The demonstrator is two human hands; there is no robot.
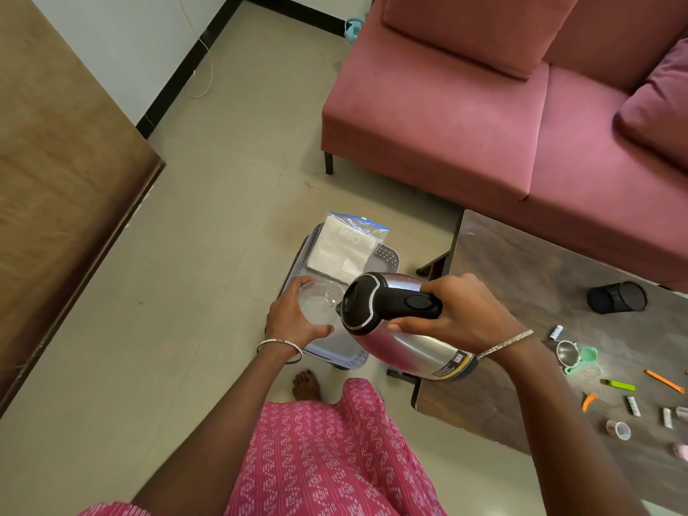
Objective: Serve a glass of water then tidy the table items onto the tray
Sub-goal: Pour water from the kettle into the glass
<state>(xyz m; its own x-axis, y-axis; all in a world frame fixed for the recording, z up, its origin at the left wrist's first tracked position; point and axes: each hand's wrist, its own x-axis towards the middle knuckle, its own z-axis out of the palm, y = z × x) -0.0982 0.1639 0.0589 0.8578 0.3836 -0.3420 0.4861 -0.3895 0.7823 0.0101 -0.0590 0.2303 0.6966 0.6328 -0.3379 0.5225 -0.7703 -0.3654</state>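
Your right hand [461, 314] grips the black handle of one steel kettle [394, 322], tipped with its spout toward the single clear glass [322, 301] that your left hand [294, 318] clasps from the near left. Both are over one grey tray [320, 351] on the floor, which carries one bag of white napkins [344, 247] at its far end. To the right, the dark table [521, 277] bears one black mesh cup [618, 297], one steel strainer [567, 352], one green lighter [620, 384] and two orange pieces [664, 381], well apart
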